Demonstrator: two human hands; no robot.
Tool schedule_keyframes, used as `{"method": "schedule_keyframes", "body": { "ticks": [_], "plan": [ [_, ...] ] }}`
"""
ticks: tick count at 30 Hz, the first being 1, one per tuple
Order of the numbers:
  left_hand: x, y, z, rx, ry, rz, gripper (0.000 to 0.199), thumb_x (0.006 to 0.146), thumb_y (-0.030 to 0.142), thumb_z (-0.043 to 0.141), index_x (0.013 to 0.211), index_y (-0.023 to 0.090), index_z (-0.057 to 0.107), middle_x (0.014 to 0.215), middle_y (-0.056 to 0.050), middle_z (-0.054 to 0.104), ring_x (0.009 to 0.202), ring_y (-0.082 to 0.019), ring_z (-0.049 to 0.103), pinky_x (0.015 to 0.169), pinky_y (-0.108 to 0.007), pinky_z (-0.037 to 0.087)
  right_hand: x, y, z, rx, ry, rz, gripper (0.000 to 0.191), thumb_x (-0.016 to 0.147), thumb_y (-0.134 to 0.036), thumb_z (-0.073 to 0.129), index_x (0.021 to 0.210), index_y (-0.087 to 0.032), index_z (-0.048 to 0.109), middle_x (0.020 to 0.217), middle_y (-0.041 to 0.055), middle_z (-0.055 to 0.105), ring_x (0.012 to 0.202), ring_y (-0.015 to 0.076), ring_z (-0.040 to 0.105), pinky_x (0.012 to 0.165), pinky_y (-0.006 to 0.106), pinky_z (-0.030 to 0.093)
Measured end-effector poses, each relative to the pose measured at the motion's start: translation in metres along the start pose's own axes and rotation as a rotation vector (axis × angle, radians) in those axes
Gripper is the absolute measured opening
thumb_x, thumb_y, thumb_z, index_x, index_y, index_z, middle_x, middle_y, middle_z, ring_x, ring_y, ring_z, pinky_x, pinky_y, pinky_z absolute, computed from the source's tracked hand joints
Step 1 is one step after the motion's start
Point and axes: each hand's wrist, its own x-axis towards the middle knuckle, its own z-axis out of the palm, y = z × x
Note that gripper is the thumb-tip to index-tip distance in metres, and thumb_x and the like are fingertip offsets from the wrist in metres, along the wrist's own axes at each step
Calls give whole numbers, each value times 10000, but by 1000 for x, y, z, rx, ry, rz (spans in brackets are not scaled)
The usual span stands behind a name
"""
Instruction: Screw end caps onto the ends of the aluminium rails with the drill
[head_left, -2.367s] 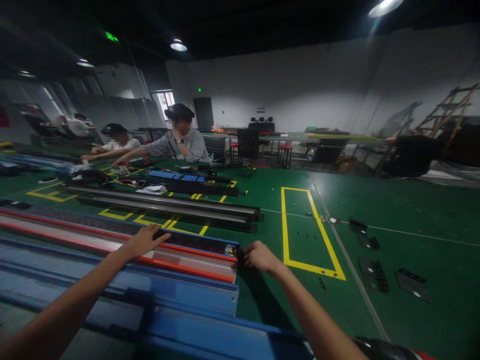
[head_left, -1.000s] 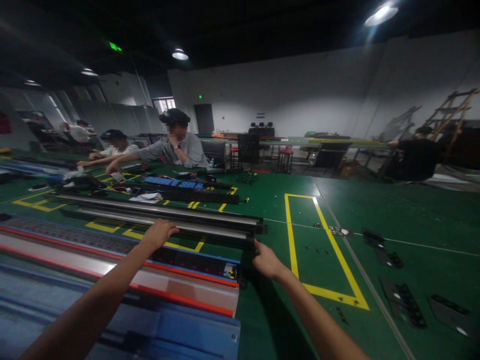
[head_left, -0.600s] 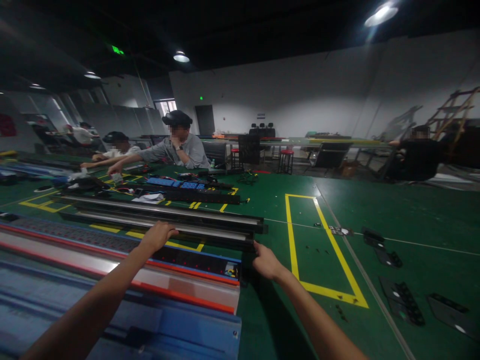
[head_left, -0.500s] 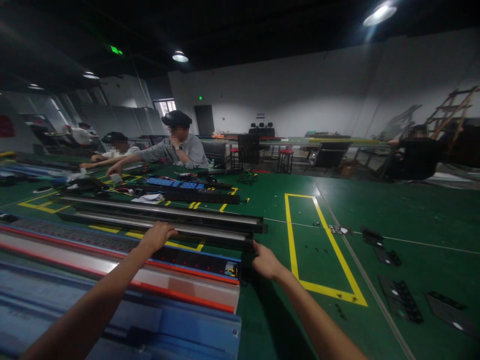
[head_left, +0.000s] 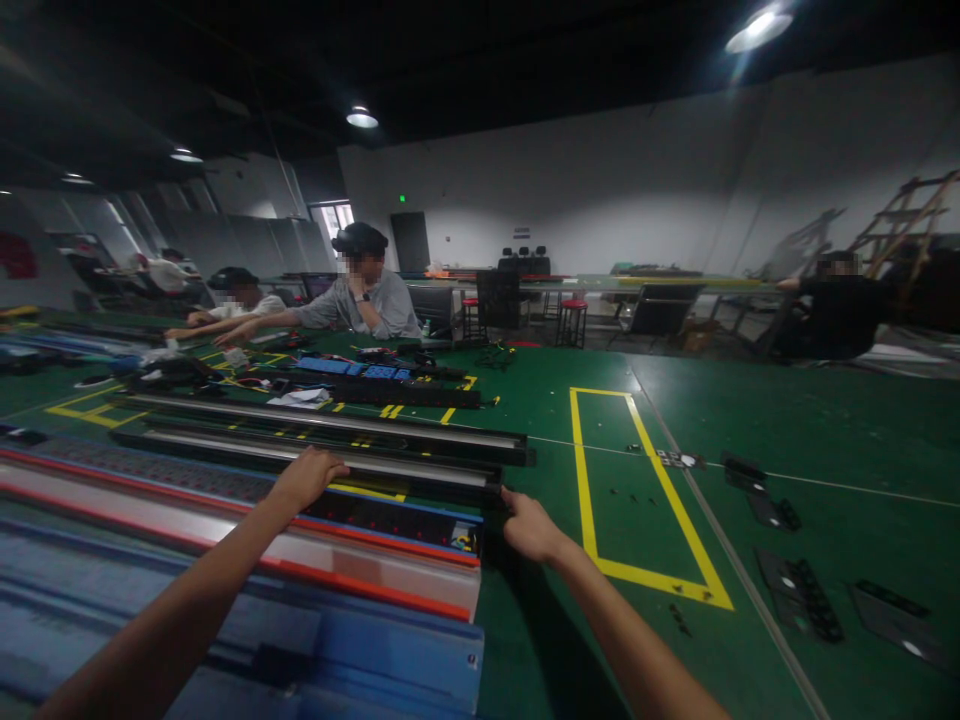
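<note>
Bare on left hand (head_left: 306,478) and right hand (head_left: 531,528) alike. Bare, too, along left forearm (head_left: 176,600) and right forearm (head_left: 630,625). Slim at the wrists (head_left: 559,550), broader at the near ends, smooth in outline.

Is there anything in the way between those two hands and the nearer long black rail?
No, nothing visible blocks the nearer black rail: the left hand lies over its near edge, the right hand is at its right end. The farther black rail lies beyond it.

Black and silver rail (head_left: 420,471), green tabletop (head_left: 750,400), yellow tape (head_left: 585,490), blue panel (head_left: 412,645)
</note>
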Motion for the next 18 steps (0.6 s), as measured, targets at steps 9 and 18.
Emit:
{"method": "schedule_keyframes", "body": {
  "ticks": [9,18],
  "plan": [
    [-10,-10,-1,5,-31,13,387,1013,362,455,964,229,814,1064,-106,807,1065,-285,719,1033,-376,442,-5,-2,6,-17,-14,-27,692,664,-4,490,1290,-178,729,1253,82,774,1214,261,697,1058,321,498],
    [-16,-14,-3,-7,-42,-9,449,1007,495,447,930,257,819,1078,-101,808,1103,-309,717,1073,-410,425,-7,-3,12,-60,-22,7,623,691,-12,507,1231,-191,761,1245,85,778,1196,271,707,1045,326,501]
  ]
}}
